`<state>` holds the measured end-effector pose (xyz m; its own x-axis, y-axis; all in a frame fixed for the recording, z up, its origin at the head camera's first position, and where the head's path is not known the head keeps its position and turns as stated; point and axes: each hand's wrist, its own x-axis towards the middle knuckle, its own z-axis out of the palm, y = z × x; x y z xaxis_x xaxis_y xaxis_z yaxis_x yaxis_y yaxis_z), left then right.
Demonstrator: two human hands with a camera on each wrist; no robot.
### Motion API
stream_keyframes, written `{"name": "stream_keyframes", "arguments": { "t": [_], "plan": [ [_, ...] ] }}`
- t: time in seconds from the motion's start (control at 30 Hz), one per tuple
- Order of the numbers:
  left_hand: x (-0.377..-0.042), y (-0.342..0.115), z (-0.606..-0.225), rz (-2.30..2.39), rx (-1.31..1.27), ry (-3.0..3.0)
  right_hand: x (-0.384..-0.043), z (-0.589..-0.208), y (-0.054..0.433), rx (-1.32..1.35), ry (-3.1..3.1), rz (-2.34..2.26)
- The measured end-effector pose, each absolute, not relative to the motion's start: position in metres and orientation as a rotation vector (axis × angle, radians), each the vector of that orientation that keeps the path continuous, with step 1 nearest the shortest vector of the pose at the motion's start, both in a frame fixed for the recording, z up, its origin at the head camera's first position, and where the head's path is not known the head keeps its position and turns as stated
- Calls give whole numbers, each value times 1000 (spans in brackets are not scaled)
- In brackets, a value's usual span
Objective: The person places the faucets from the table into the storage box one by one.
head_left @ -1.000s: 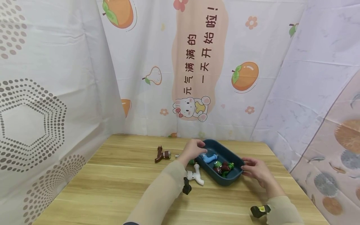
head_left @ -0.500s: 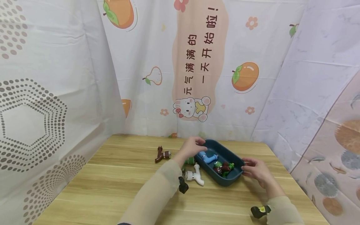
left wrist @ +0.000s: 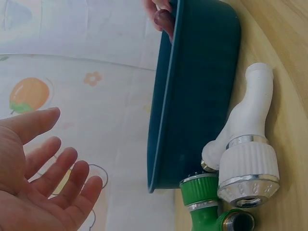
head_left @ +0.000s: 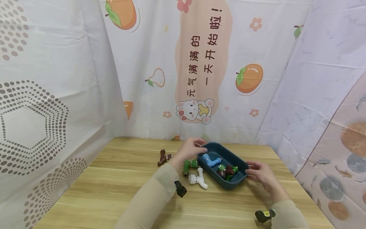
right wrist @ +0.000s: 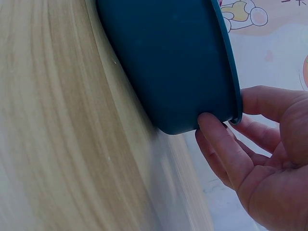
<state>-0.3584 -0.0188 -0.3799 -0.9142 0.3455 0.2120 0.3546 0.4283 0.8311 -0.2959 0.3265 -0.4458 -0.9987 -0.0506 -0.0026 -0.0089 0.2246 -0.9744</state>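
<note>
My left hand (head_left: 189, 150) is spread with loose fingers by the far-left corner of a dark teal bin (head_left: 243, 163); in the left wrist view nothing is in its palm. My right hand (head_left: 262, 175) grips the bin's right end, digits at the rim and outer wall. Inside lie a light-blue tap (head_left: 212, 161), a dark-red tap (head_left: 227, 171) and green tap parts (head_left: 235, 169). On the table, left of the bin, are a green tap (head_left: 190, 165) and a white tap (head_left: 201, 180). A brown tap (head_left: 163, 158) sits farther left, partly behind my left hand.
The wooden table (head_left: 114, 187) is bordered by printed fabric at the back (head_left: 148, 105) and at both sides. A black wrist camera (head_left: 180, 189) is strapped on the left sleeve, another black camera (head_left: 264, 216) on the right one.
My left hand has drawn back leftward from over the bin, leaving the light-blue tap and the green tap more exposed. The right hand and the bin stay put.
</note>
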Motion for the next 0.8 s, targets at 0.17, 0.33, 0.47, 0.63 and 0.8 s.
{"name": "stream_keyframes", "arguments": {
  "t": [0.17, 0.33, 0.47, 0.63, 0.8],
  "plan": [
    [-358, -27, -377, -1577, -652, -2637, -296, -446, 326, -52, 2434, -1933],
    [-356, -33, -375, -1619, -633, -2622, -294, -444, 326, -51, 2439, -1921],
    [-352, -37, -374, -1654, -594, -2612, -294, -443, 325, -44, 2436, -1918],
    [-349, -42, -373, -1684, -566, -2595, -294, -443, 326, -48, 2431, -1920],
    [-348, -49, -376, -1698, -562, -2569, -296, -445, 328, -53, 2424, -1913]
  ]
}}
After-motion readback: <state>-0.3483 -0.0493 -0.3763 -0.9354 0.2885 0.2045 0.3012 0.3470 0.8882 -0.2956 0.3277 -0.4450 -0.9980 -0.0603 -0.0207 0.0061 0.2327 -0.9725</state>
